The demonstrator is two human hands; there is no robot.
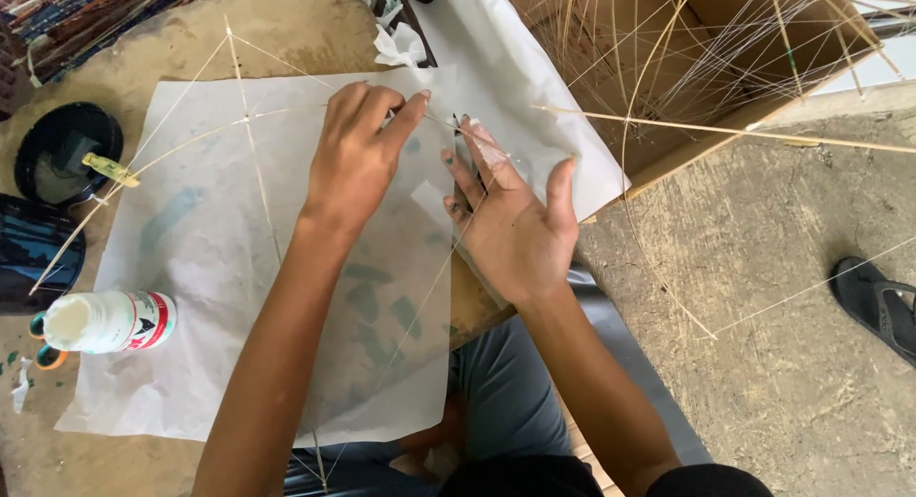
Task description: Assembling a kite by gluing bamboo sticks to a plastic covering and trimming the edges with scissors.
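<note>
A thin white sheet of paper (210, 249) lies on a low board, with a frame of thin bamboo sticks (250, 134) and taut string laid over it. My left hand (358, 158) rests on the paper's upper right part, fingers curled, thumb and forefinger pinching at the paper's edge. My right hand (510, 220) lies flat beside it, fingers spread, pressing a folded flap of paper over the string near the right corner.
A white glue bottle (110, 320) lies on its side at the paper's left edge. A black round dish (62, 149) holds a small stick. A cardboard box (725, 68) full of thin bamboo slivers stands at the upper right. A black sandal (878, 301) sits on the concrete floor.
</note>
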